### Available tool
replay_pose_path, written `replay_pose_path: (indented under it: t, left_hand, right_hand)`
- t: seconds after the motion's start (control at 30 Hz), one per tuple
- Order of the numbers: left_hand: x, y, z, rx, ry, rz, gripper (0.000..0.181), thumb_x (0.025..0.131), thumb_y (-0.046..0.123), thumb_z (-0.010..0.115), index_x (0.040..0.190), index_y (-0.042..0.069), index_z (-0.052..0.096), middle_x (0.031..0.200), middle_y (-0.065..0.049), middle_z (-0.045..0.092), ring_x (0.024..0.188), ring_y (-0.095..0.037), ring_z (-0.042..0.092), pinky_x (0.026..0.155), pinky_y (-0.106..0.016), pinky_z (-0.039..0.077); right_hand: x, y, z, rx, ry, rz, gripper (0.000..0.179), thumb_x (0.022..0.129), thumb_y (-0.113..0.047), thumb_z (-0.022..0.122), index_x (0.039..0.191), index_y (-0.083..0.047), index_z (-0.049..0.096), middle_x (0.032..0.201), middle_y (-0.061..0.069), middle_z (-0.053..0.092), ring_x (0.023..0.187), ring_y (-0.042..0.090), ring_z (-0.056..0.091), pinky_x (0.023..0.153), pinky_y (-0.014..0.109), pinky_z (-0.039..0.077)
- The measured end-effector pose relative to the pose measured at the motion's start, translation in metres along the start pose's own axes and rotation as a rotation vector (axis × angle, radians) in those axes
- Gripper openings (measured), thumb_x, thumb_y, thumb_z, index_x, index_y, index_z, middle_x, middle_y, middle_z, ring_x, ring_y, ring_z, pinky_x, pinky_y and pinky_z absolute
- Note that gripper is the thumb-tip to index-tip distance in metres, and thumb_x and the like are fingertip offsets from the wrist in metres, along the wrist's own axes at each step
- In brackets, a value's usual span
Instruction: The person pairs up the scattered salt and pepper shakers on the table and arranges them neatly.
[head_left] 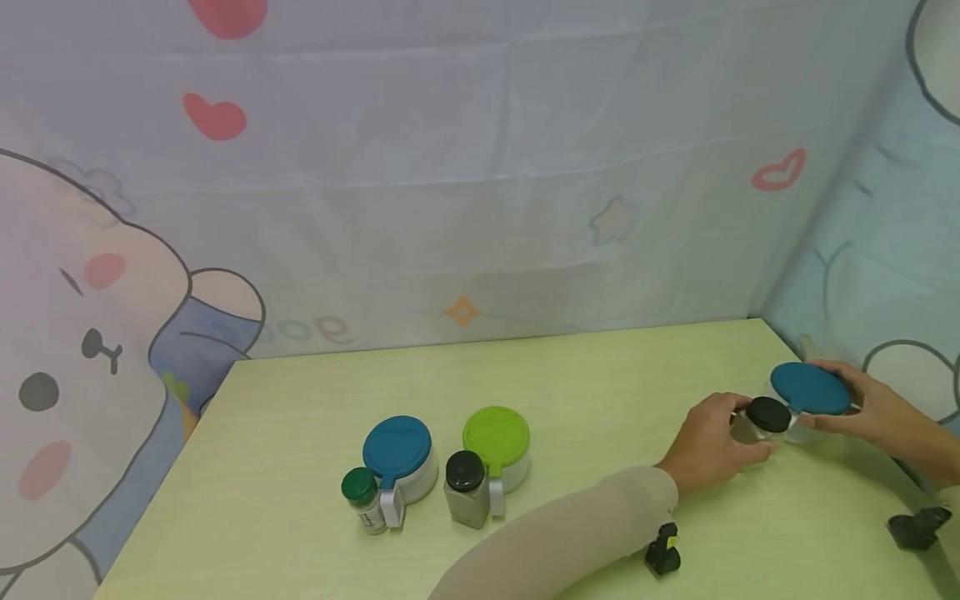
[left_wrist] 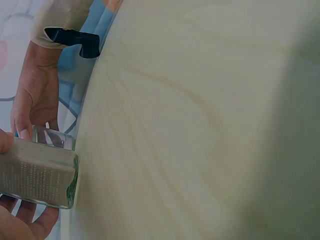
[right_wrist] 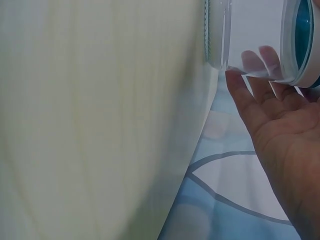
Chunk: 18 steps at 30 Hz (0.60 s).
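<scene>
At the right end of the table, my left hand (head_left: pixel 708 442) grips a square glass spice jar (head_left: pixel 768 415) with a black cap. Greyish-brown powder fills this spice jar (left_wrist: pixel 40 175) in the left wrist view, with fingers on both sides. Beside it, my right hand (head_left: pixel 881 412) holds a clear round jar (head_left: pixel 810 389) with a blue lid, its fingers around the far right side. The right wrist view shows the round jar's clear wall (right_wrist: pixel 255 35) against the fingertips. The two jars stand close together; whether they touch is hidden.
Left of centre stand a blue-lidded jar (head_left: pixel 399 450) with a white handle, a green-capped bottle (head_left: pixel 363 500), a lime-lidded jar (head_left: pixel 497 437) and another black-capped spice jar (head_left: pixel 467 492). Printed curtains (head_left: pixel 525 208) rise behind the table (head_left: pixel 600 383) and along its right side.
</scene>
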<state>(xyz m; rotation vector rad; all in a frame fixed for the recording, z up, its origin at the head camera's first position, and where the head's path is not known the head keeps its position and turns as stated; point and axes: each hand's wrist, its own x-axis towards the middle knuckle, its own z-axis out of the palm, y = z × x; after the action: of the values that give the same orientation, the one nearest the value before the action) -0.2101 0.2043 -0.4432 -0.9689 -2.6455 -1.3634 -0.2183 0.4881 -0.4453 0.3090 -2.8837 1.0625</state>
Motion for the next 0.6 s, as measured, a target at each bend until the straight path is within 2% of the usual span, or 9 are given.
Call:
replay_pose_path:
  t: [0.1, 0.17, 0.2, 0.3, 0.4, 0.53, 0.6]
  left_hand:
    - [-0.0008, 0.0003, 0.0003, 0.010, 0.003, 0.006, 0.050, 0.088, 0.033, 0.081, 0.131, 0.017, 0.061, 0.119, 0.013, 0.062, 0.099, 0.005, 0.057, 0.080, -0.004, 0.043]
    - [-0.0010, 0.0002, 0.0007, 0.019, 0.006, 0.015, 0.050, 0.088, 0.033, 0.081, 0.131, 0.017, 0.061, 0.118, 0.013, 0.062, 0.099, 0.006, 0.056, 0.080, -0.003, 0.042]
    - [-0.0011, 0.0001, 0.0008, 0.022, 0.008, 0.019, 0.050, 0.088, 0.033, 0.081, 0.131, 0.017, 0.061, 0.118, 0.013, 0.062, 0.098, 0.006, 0.056, 0.080, -0.003, 0.042]
    - [-0.0008, -0.0004, 0.0013, 0.031, 0.015, 0.030, 0.050, 0.088, 0.033, 0.081, 0.131, 0.017, 0.061, 0.117, 0.013, 0.062, 0.096, 0.007, 0.054, 0.079, -0.003, 0.042]
    - [-0.0009, -0.0014, 0.0016, 0.045, 0.025, 0.042, 0.050, 0.088, 0.034, 0.081, 0.131, 0.017, 0.061, 0.116, 0.012, 0.062, 0.095, 0.007, 0.054, 0.078, -0.003, 0.041]
    - [-0.0021, -0.0019, 0.0019, 0.076, 0.045, 0.066, 0.050, 0.088, 0.035, 0.081, 0.131, 0.016, 0.062, 0.114, 0.012, 0.062, 0.094, 0.006, 0.054, 0.078, -0.001, 0.039]
    - [-0.0028, -0.0017, 0.0017, 0.081, 0.057, 0.075, 0.049, 0.088, 0.035, 0.081, 0.131, 0.016, 0.063, 0.114, 0.011, 0.062, 0.094, 0.006, 0.054, 0.078, -0.001, 0.038]
  right_hand:
    - [-0.0008, 0.0010, -0.0001, -0.010, 0.000, -0.002, 0.092, 0.092, -0.014, 0.076, 0.158, 0.006, 0.016, 0.144, 0.041, 0.031, 0.114, 0.043, 0.051, 0.070, 0.014, 0.048]
    - [-0.0011, 0.0013, -0.0004, -0.015, 0.005, 0.000, 0.091, 0.091, -0.015, 0.077, 0.157, 0.005, 0.017, 0.143, 0.040, 0.033, 0.110, 0.016, 0.053, 0.070, 0.015, 0.049]
    - [-0.0010, 0.0014, -0.0006, -0.014, 0.007, 0.000, 0.091, 0.091, -0.014, 0.077, 0.157, 0.005, 0.018, 0.143, 0.040, 0.033, 0.108, 0.003, 0.049, 0.070, 0.015, 0.049]
    - [0.0001, 0.0013, -0.0012, 0.001, 0.012, -0.014, 0.088, 0.091, -0.012, 0.077, 0.156, 0.006, 0.020, 0.142, 0.040, 0.034, 0.104, -0.019, 0.031, 0.070, 0.015, 0.049]
    - [0.0017, 0.0009, -0.0015, 0.015, 0.015, -0.030, 0.087, 0.090, -0.010, 0.077, 0.155, 0.006, 0.022, 0.142, 0.039, 0.034, 0.103, -0.024, 0.028, 0.070, 0.015, 0.049]
    - [0.0015, 0.0002, -0.0019, 0.018, 0.017, -0.035, 0.086, 0.090, -0.010, 0.078, 0.155, 0.003, 0.023, 0.141, 0.039, 0.034, 0.103, -0.022, 0.030, 0.070, 0.017, 0.051]
    - [0.0010, -0.0008, -0.0022, 0.019, 0.009, -0.035, 0.087, 0.090, -0.010, 0.078, 0.156, 0.001, 0.022, 0.141, 0.040, 0.033, 0.109, -0.008, 0.045, 0.069, 0.018, 0.051]
